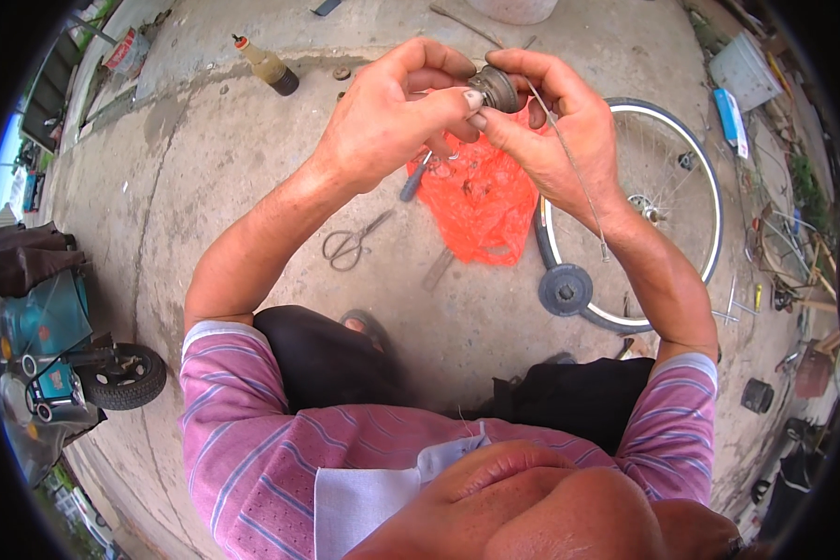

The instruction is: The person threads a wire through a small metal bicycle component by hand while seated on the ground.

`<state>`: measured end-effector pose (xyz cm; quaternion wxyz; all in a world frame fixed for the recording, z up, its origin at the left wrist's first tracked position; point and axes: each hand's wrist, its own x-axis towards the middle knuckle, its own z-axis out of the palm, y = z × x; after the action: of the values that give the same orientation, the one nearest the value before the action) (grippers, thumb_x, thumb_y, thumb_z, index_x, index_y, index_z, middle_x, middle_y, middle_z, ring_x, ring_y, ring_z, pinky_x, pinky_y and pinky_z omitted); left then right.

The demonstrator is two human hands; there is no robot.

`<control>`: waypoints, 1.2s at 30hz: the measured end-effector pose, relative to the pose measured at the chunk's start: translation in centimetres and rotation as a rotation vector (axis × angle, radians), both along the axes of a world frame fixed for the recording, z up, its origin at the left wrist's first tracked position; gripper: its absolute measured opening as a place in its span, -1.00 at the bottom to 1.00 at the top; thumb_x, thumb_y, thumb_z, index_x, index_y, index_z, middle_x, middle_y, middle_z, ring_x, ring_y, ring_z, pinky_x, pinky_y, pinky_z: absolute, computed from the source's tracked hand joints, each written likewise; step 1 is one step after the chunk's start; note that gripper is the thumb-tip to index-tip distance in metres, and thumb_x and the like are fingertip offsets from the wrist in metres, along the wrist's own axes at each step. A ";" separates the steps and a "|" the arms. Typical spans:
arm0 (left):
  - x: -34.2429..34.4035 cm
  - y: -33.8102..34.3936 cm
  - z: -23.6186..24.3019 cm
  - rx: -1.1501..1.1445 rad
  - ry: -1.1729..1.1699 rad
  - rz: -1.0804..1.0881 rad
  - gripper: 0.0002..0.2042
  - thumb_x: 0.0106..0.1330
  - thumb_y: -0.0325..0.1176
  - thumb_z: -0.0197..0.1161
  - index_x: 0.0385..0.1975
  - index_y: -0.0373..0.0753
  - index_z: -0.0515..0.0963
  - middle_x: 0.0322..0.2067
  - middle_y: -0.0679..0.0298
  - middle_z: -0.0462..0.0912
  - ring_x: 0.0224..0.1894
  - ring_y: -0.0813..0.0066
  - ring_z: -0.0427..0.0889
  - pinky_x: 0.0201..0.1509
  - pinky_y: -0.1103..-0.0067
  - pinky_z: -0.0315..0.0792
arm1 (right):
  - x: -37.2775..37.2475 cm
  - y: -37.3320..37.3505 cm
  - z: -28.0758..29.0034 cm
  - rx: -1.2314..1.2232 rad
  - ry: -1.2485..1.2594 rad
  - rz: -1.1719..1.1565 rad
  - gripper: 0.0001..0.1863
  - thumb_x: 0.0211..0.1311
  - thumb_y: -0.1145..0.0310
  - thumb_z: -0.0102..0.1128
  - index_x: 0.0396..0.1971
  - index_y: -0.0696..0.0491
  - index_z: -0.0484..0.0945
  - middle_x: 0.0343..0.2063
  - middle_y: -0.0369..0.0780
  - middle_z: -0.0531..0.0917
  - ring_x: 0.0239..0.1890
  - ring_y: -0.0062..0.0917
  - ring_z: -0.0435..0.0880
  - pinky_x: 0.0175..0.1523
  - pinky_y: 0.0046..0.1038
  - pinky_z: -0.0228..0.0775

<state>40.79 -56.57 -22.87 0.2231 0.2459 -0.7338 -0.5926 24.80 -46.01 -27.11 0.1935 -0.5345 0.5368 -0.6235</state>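
Above the ground I hold a round, dark metal part (498, 89) between both hands. It resembles a bicycle brake drum, but its exact kind is unclear. My left hand (383, 117) has its thumb and fingers closed on the part's left side, near a small central stub. The fingers of my right hand (569, 135) wrap round its right edge, thumb underneath. A long thin metal rod (571, 154) runs from beside the part down across my right hand to the wrist. Under my hands a red plastic bag (481, 210) lies spread, with small pieces on it.
Right of the bag lies a spoked bicycle wheel (716, 201), a round black disc (566, 289) at its edge. Scissors (345, 247) and a screwdriver (413, 182) lie left of the bag. Farther off are a bottle of dark liquid (269, 67) and a white bucket (745, 73).
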 end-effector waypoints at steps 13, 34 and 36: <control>-0.2 -0.6 -1.8 0.207 0.093 -0.090 -0.61 0.29 -0.40 0.17 0.06 -0.47 0.36 -0.12 0.08 0.59 -0.15 0.39 0.66 -0.18 0.49 0.62 | 0.5 0.1 -0.5 -0.083 0.250 -0.084 -0.49 -0.04 0.43 0.50 -0.02 0.12 0.56 -0.29 -0.17 0.71 -0.35 -0.57 0.68 -0.24 -0.48 0.55; 1.2 -2.3 0.1 0.034 0.169 -0.167 -0.66 0.30 -0.53 0.11 0.06 -0.44 0.38 -0.10 0.05 0.62 -0.15 0.34 0.68 -0.21 0.52 0.56 | -2.4 3.2 4.4 0.004 -0.317 0.469 -0.56 0.30 0.31 -0.18 0.01 0.28 0.49 -0.49 -0.27 0.52 -0.47 -0.65 0.41 -0.31 -0.59 0.24; 1.1 -2.3 0.2 0.037 0.187 -0.173 -0.66 0.29 -0.52 0.12 0.06 -0.44 0.38 -0.09 0.05 0.62 -0.15 0.36 0.67 -0.22 0.53 0.56 | -2.3 3.3 4.3 0.101 -0.350 0.531 -0.62 0.29 0.31 -0.15 -0.05 0.24 0.46 -0.53 -0.27 0.51 -0.46 -0.66 0.42 -0.31 -0.58 0.25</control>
<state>41.89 -58.85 -22.69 0.2341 0.1294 -0.7173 -0.6434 22.52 -42.76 -22.80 0.4651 -0.5303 0.3675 -0.6061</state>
